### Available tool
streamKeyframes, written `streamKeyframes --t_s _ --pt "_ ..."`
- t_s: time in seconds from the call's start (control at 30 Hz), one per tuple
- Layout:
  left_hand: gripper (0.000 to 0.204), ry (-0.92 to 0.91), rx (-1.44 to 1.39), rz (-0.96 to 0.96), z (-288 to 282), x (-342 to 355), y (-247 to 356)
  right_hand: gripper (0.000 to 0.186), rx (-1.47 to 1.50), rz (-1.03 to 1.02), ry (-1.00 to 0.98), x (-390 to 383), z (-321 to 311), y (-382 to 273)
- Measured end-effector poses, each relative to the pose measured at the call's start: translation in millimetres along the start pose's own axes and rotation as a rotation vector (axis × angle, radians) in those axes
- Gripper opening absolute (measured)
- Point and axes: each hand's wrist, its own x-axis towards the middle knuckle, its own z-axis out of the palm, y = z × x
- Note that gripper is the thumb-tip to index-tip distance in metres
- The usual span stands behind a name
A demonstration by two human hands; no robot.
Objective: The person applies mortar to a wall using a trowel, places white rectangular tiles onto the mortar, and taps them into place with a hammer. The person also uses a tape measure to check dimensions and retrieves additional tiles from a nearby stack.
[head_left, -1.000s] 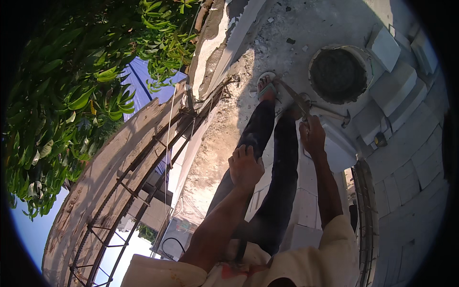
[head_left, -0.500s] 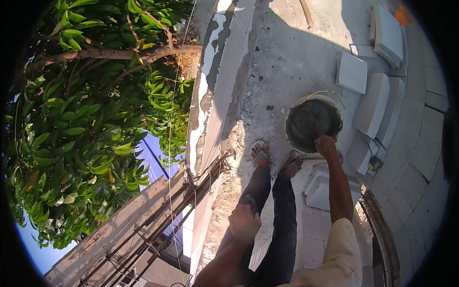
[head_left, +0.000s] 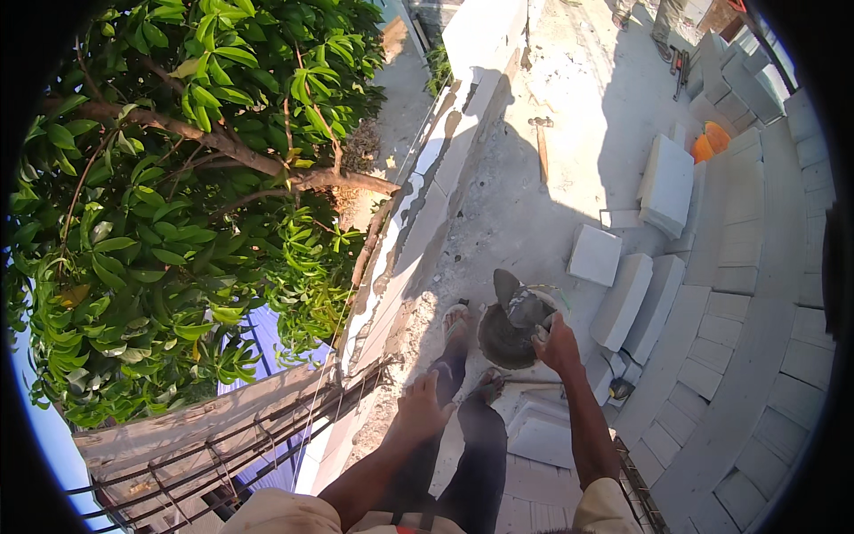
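My right hand (head_left: pixel 553 343) grips a trowel, its handle hidden in my fingers. The trowel's dark blade (head_left: pixel 505 287) shows above the bucket, with a wet lump of grey mortar (head_left: pixel 529 311) on it. Below is a round bucket (head_left: pixel 481 336) holding more grey mortar (head_left: pixel 509 349). My left hand (head_left: pixel 422 411) lies over my left thigh near the knee, fingers out, holding nothing. To the left of my feet runs a low block wall (head_left: pixel 405 271), its top streaked with grey mortar.
White blocks (head_left: pixel 594 255) are stacked along the right, beside a paved block surface (head_left: pixel 712 356). A hammer (head_left: pixel 543 151) lies ahead on the dusty floor. Rebar (head_left: pixel 213 454) and a leafy tree (head_left: pixel 160 222) stand left. An orange object (head_left: pixel 710 141) sits far right.
My right hand has lifted out of the bucket's near edge, bringing up the trowel with mortar. My left hand has loosened from a curl to spread fingers. The view has tilted farther ahead.
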Motion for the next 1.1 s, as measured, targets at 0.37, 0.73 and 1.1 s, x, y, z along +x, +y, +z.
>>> streamKeyframes --t_s 0.37,0.73,1.1 --pt "0.08 -0.159 0.137 -0.098 -13 113 32 0.036 -0.416 -0.283 0.262 286 -157 -174" --pt "0.064 -0.139 0.06 -0.134 -50 167 44 0.028 -0.752 -0.507 0.197 469 -181 -220" --pt "0.061 -0.19 0.12 -0.12 -71 193 58 0.037 -0.731 -0.632 0.249 474 -248 -251"
